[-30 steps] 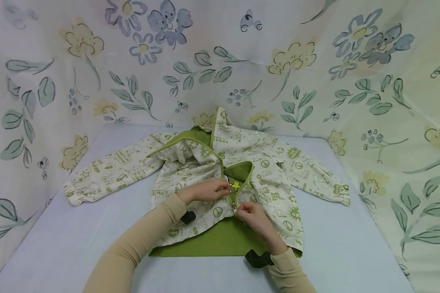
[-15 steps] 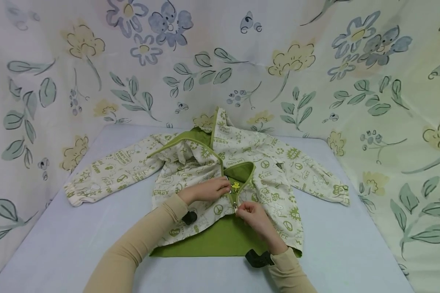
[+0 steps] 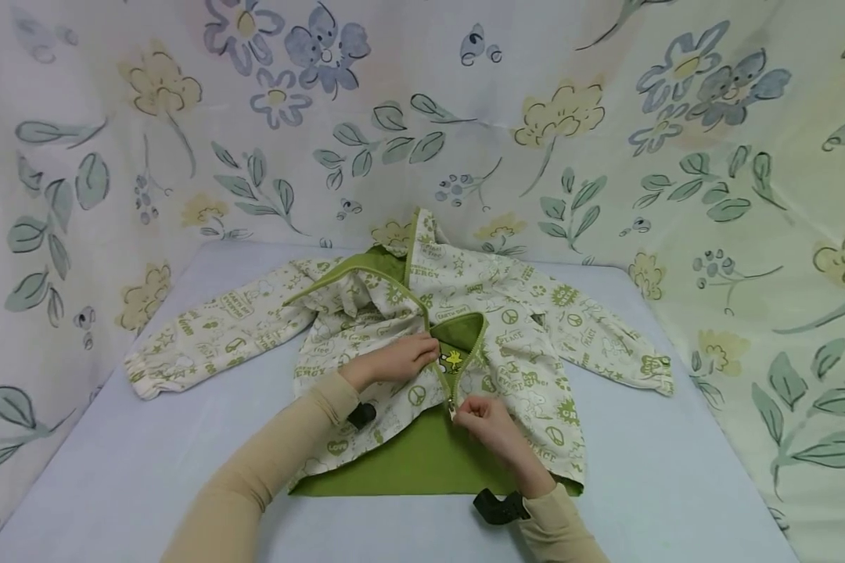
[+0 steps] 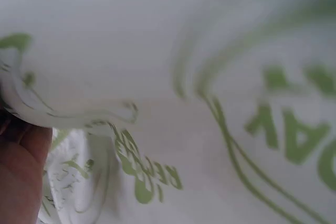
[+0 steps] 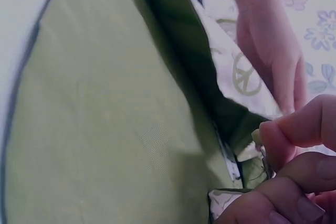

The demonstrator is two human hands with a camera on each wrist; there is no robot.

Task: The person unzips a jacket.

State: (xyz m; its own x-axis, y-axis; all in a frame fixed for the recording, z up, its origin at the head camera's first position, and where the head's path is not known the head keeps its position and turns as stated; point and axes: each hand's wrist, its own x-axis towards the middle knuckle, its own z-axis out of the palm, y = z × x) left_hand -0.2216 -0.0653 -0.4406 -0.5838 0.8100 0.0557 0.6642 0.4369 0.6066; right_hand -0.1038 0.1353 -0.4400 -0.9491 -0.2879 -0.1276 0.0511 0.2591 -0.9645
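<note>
A white hooded jacket (image 3: 517,367) with green print and a green lining lies spread out, its front partly unzipped. My left hand (image 3: 394,360) grips the front edge on the left side, beside the zipper. In the left wrist view, printed cloth (image 4: 157,77) covers most of that hand (image 4: 23,171). At the zipper's lower end, my right hand (image 3: 489,426) pinches the zipper pull (image 3: 453,412) between thumb and finger. The right wrist view has this hand (image 5: 294,177) close up, its fingers covering most of the pull; the left hand (image 5: 275,56) shows behind the cloth edge.
A pale cloth-covered table (image 3: 676,477) lies under the jacket. Its sleeves stretch out left (image 3: 211,328) and right (image 3: 598,332). Behind stands a floral curtain (image 3: 422,70). The green back lining (image 3: 387,461) shows below the raised front hem.
My right hand has shifted slightly down toward me with the zipper pull. My left hand has moved slightly up, away from it, still holding the front edge.
</note>
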